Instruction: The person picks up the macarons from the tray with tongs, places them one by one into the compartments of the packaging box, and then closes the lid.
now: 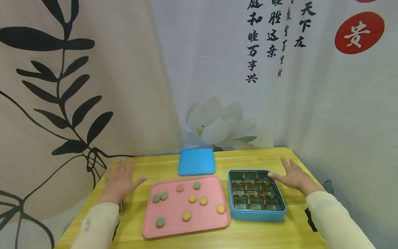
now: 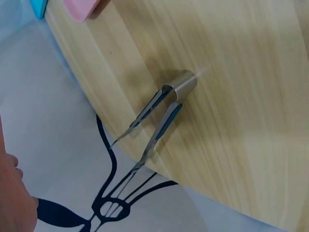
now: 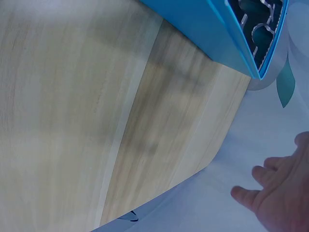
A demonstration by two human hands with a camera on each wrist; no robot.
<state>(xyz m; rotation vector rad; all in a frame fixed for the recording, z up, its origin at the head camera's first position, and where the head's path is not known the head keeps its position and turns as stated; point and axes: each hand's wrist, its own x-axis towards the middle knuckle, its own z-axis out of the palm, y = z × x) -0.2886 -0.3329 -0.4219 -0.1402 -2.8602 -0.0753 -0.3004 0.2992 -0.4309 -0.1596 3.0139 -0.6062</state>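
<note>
My left hand (image 1: 120,181) hovers spread-fingered at the table's left side, holding nothing. Below it, in the left wrist view, metal tongs (image 2: 185,88) lie with their two arms apart. To the right of that hand is a pink tray (image 1: 174,223) bearing several small round macaron-like pieces: green ones (image 1: 160,222), yellow ones (image 1: 186,216) and a pink one (image 1: 180,187). My right hand (image 1: 293,177), fingers extended and grasping nothing, is just right of a blue box (image 1: 258,216). A dark insert with several compartments, holding no macarons, lines this box.
A flat blue lid or tray (image 1: 196,162) lies at the back of the wooden table (image 1: 258,235). Behind the table hangs a printed curtain (image 1: 217,69) with leaves and characters. The table's right edge runs close to my right forearm.
</note>
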